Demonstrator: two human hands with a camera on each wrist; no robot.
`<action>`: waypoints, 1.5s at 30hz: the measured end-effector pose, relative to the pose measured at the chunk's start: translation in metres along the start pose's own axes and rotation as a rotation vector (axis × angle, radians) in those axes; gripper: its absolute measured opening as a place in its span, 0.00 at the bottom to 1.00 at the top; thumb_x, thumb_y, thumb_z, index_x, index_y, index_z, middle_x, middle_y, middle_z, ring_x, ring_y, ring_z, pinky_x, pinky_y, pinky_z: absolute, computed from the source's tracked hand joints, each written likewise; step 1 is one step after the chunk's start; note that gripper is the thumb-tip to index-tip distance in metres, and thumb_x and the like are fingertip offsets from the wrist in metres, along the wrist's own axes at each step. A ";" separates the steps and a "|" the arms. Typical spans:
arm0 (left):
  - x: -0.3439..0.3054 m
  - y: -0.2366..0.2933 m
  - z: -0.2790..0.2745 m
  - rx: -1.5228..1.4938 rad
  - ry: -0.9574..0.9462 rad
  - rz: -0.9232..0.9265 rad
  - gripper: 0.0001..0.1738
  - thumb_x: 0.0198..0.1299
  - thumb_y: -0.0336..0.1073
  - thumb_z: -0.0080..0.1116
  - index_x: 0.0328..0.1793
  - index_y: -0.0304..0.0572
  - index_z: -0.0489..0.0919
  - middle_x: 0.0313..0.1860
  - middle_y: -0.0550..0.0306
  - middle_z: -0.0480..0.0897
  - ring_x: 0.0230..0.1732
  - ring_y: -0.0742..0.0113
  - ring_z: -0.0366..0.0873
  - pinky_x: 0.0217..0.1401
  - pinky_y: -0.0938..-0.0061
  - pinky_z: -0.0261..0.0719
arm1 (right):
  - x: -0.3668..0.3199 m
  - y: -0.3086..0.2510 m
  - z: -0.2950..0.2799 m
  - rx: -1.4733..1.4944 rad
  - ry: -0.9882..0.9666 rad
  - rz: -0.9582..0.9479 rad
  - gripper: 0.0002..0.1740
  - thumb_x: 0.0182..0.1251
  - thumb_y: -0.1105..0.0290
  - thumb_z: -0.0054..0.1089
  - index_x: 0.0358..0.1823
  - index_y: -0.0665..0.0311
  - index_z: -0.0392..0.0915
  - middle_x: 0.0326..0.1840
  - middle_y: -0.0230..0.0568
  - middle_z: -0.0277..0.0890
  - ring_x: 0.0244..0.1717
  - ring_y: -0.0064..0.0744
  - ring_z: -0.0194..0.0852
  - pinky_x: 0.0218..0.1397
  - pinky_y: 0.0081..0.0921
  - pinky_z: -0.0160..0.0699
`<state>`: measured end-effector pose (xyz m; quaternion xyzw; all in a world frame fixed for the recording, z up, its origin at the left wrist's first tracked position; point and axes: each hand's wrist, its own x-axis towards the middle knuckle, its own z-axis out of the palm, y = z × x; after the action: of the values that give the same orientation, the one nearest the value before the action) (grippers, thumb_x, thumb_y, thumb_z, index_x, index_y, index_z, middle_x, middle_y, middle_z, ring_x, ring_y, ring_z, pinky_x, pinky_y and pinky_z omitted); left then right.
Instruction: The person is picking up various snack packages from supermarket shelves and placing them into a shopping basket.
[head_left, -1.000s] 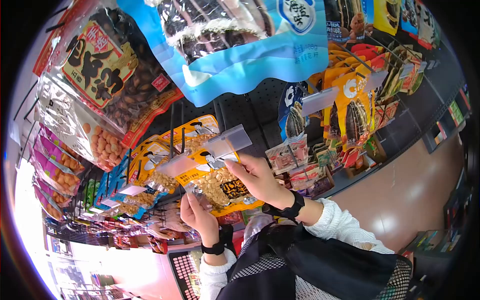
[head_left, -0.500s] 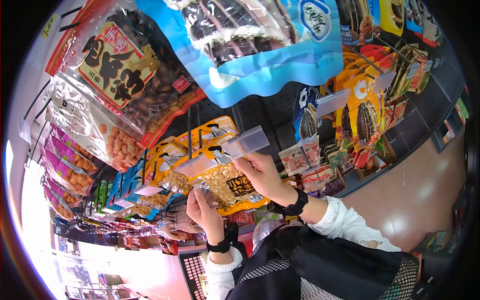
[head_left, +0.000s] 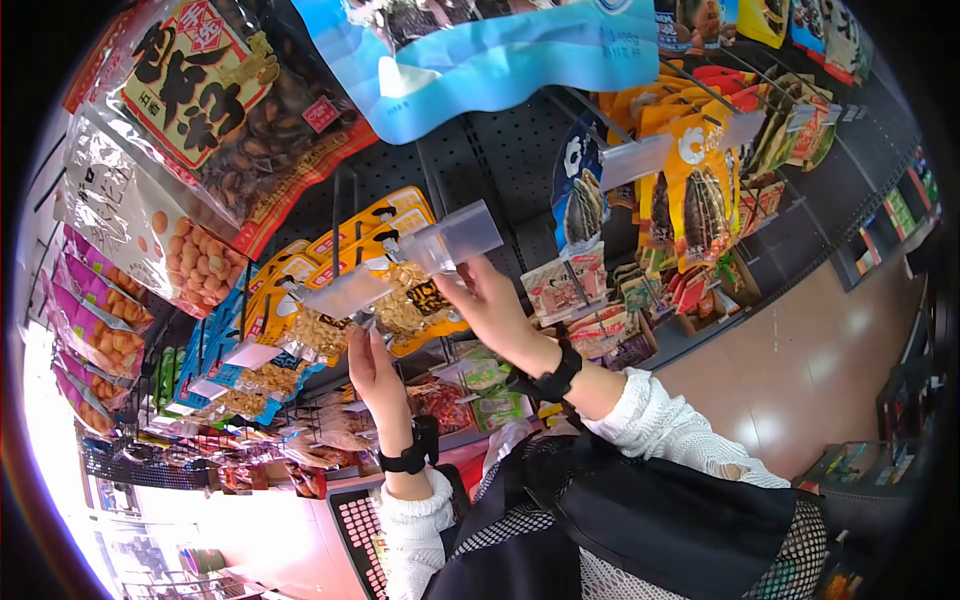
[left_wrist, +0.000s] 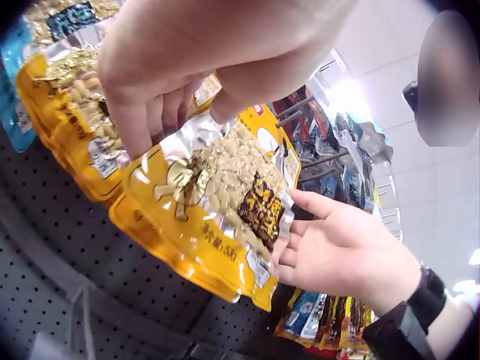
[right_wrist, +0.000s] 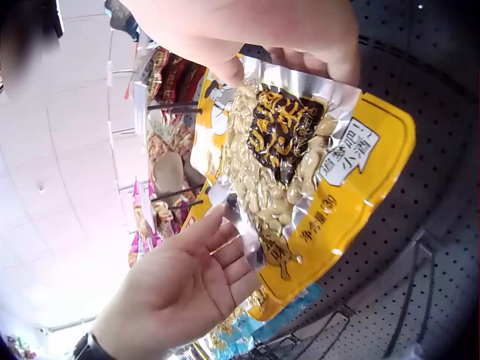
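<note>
Both hands hold a yellow packet of nuts [head_left: 400, 300] by its two sides, under clear label holders [head_left: 455, 238] on the rack. On the packet's left side, my left hand [head_left: 380, 385] has its thumb in front and fingers curled round the edge; the right wrist view shows that hand [right_wrist: 184, 281] palm up. At the opposite edge my right hand [head_left: 505, 320] pinches the packet, its fingers partly hidden behind it. In the left wrist view the packet [left_wrist: 217, 202] hangs in front of a similar one [left_wrist: 82, 112].
Above hang a large blue bag [head_left: 500, 70] and a red-edged seed bag [head_left: 240, 110]. Blue packets [head_left: 275, 378] hang left of the yellow ones, orange seed packets [head_left: 700, 200] to the right. Below stands a black basket [head_left: 358, 530].
The head view has shifted, so the rack sits higher. The label holders now cover more of the yellow packet's top, and the packet looks tilted. Both hands still hold its sides.
</note>
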<state>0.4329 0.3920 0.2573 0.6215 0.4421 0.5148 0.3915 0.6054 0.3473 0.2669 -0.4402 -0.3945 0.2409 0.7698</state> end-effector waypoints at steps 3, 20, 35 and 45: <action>-0.032 -0.007 -0.012 -0.139 -0.008 -0.058 0.18 0.66 0.32 0.46 0.60 0.33 0.65 0.52 0.50 0.75 0.47 0.69 0.75 0.50 0.76 0.73 | -0.042 -0.013 -0.018 -0.389 0.018 -0.221 0.24 0.60 0.73 0.57 0.56 0.69 0.61 0.57 0.51 0.63 0.60 0.42 0.62 0.61 0.30 0.60; -0.269 -0.066 -0.245 -0.036 0.316 -0.491 0.19 0.62 0.30 0.47 0.59 0.35 0.66 0.46 0.50 0.78 0.45 0.66 0.75 0.48 0.74 0.74 | -0.207 -0.094 0.100 -0.037 -1.105 -0.228 0.11 0.52 0.62 0.66 0.26 0.57 0.73 0.16 0.28 0.71 0.19 0.29 0.71 0.22 0.24 0.68; -0.493 -0.148 -0.415 0.521 0.407 -0.902 0.26 0.54 0.41 0.57 0.55 0.32 0.67 0.47 0.35 0.74 0.50 0.44 0.73 0.52 0.62 0.71 | -0.400 -0.237 0.248 0.594 -0.977 -0.227 0.11 0.30 0.75 0.56 0.23 0.56 0.73 0.16 0.29 0.65 0.11 0.20 0.54 0.13 0.15 0.56; -0.555 -0.336 -0.476 -0.908 0.673 -0.941 0.19 0.59 0.43 0.55 0.51 0.39 0.72 0.32 0.66 0.76 0.28 0.73 0.73 0.31 0.80 0.71 | -0.442 -0.165 0.300 0.319 -1.794 -0.092 0.09 0.42 0.73 0.69 0.27 0.67 0.79 0.21 0.33 0.73 0.19 0.24 0.71 0.28 0.22 0.78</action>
<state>-0.1296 -0.0205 -0.1445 -0.0492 0.5017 0.5875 0.6330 0.1103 0.0940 0.3254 0.0404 -0.8242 0.5137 0.2347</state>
